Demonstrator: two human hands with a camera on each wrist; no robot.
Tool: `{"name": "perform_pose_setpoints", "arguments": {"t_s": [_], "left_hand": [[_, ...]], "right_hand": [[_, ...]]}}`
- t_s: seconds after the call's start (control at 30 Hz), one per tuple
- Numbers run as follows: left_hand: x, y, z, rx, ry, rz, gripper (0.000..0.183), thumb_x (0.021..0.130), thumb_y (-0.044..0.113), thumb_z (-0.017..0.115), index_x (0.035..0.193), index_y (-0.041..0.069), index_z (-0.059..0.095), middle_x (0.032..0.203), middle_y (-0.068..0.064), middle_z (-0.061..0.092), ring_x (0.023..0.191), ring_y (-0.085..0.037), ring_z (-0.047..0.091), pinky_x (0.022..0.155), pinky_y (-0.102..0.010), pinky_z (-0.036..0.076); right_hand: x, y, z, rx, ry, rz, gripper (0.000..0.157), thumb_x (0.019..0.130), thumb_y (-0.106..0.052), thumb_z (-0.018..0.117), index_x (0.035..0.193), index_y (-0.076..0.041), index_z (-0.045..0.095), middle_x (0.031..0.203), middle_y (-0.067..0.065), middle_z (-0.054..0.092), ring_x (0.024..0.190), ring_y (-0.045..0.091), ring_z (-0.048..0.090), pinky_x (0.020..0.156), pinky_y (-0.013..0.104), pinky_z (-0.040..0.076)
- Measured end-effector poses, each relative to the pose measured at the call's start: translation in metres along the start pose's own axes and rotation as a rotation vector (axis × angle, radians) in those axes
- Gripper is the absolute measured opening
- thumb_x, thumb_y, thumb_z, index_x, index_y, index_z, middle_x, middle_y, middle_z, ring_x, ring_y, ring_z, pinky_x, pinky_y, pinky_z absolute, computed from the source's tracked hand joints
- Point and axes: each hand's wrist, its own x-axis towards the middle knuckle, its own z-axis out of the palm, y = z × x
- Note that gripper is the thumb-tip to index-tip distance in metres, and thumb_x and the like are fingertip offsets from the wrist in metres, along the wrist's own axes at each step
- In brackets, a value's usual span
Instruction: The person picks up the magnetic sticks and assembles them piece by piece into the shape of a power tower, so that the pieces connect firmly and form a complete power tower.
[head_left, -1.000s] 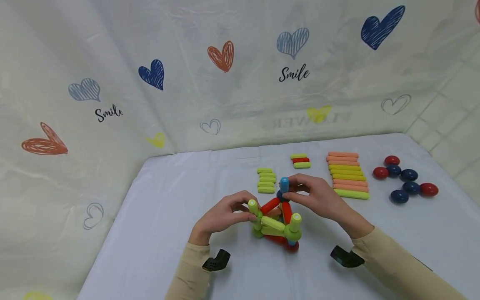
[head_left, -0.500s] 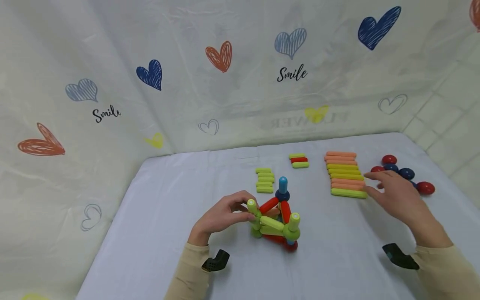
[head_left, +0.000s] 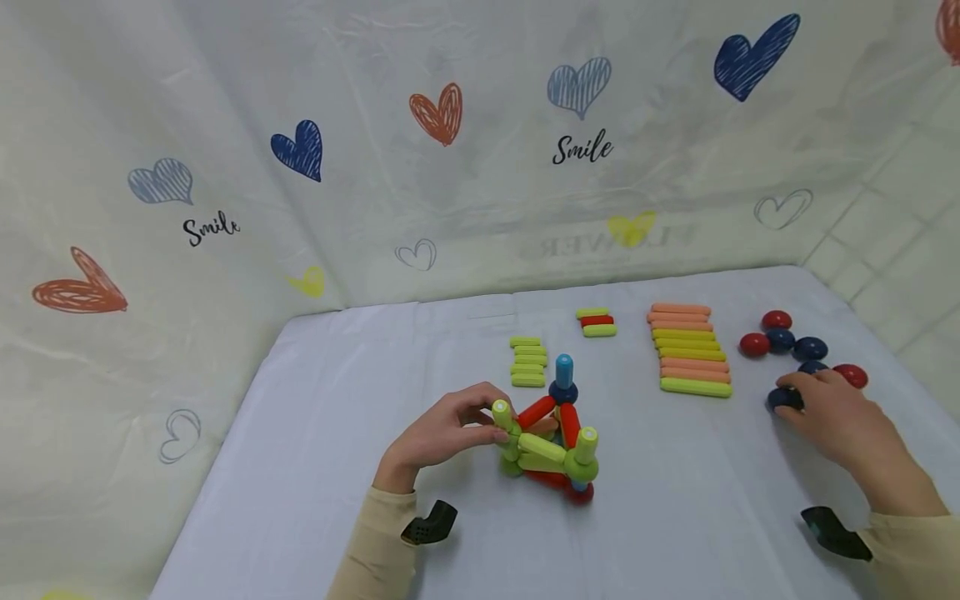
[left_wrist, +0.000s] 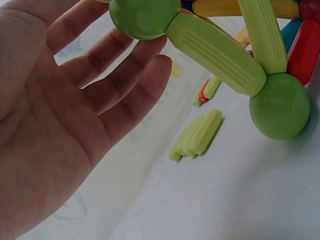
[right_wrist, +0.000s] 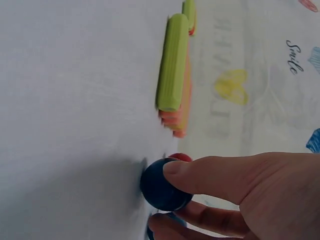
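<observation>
Pinching the glossy dark-blue ball [head_left: 783,400] in our right hand [head_left: 843,421], we should lift gently, our left hand [head_left: 446,425] steadying and gripping the multicoloured stick-and-ball frame [head_left: 543,447].

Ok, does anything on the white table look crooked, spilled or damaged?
Nothing stands out to me. The long green, yellow and peach rods lie side by side, the glossy red and dark blue balls sit loosely grouped, and the multicoloured rod-and-ball frame held by the left hand shows no visible break.
</observation>
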Motion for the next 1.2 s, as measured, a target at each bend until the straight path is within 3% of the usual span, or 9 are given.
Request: {"name": "perform_pose_setpoints", "arguments": {"t_s": [0.2,0.33,0.5,0.73,0.9,1.2], "left_hand": [[0.000,-0.001,0.000,-0.001,-0.004,-0.002,0.017,0.092,0.006,0.068,0.106,0.014,0.062,0.105,-0.003,0.060,0.102,-0.020,0.056,0.091,-0.038,0.052],[0.001,-0.001,0.000,0.007,-0.006,-0.004,0.017,0.092,0.008,0.068,0.106,0.015,0.063,0.105,-0.002,0.060,0.102,-0.020,0.056,0.090,-0.038,0.052],[0.001,0.000,0.000,0.009,-0.004,-0.003,0.017,0.092,0.009,0.068,0.106,0.015,0.063,0.105,-0.002,0.060,0.101,-0.021,0.056,0.090,-0.038,0.052],[0.001,0.000,0.000,0.007,-0.003,-0.005,0.017,0.092,0.009,0.069,0.106,0.016,0.063,0.105,-0.001,0.061,0.101,-0.021,0.057,0.089,-0.038,0.053],[0.001,-0.001,0.000,0.001,-0.004,-0.004,0.018,0.091,0.009,0.069,0.106,0.015,0.062,0.106,-0.002,0.061,0.102,-0.021,0.057,0.090,-0.039,0.053],[0.001,-0.002,0.000,0.004,-0.005,-0.012,0.019,0.091,0.007,0.068,0.108,0.014,0.063,0.107,-0.002,0.060,0.102,-0.020,0.057,0.090,-0.038,0.053]], "right_hand": [[0.000,-0.025,-0.008,0.120,-0.007,-0.137,0.048,0.083,-0.017,0.078,0.116,0.011,0.057,0.100,0.029,0.061,0.088,0.042,0.058,0.071,0.054,0.054],[-0.009,-0.066,-0.018,0.348,-0.002,-0.270,0.047,0.090,-0.030,0.072,0.126,-0.003,0.059,0.112,0.017,0.064,0.100,0.036,0.063,0.076,0.041,0.058],[-0.018,-0.123,-0.033,0.618,-0.022,-0.392,0.043,0.093,-0.031,0.068,0.131,-0.013,0.059,0.124,0.010,0.060,0.111,0.033,0.061,0.080,0.018,0.053],[-0.017,-0.184,-0.049,0.795,-0.010,-0.551,0.041,0.092,-0.022,0.070,0.131,-0.013,0.060,0.125,0.006,0.059,0.113,0.026,0.063,0.084,0.021,0.053],[-0.006,-0.200,-0.045,0.833,-0.032,-0.618,0.043,0.092,-0.017,0.070,0.132,-0.009,0.058,0.127,0.007,0.059,0.113,0.025,0.063,0.086,0.024,0.054],[-0.001,-0.201,-0.038,0.904,-0.092,-0.582,0.050,0.092,-0.019,0.070,0.137,-0.008,0.053,0.130,0.009,0.059,0.115,0.028,0.061,0.088,0.026,0.053]]}}
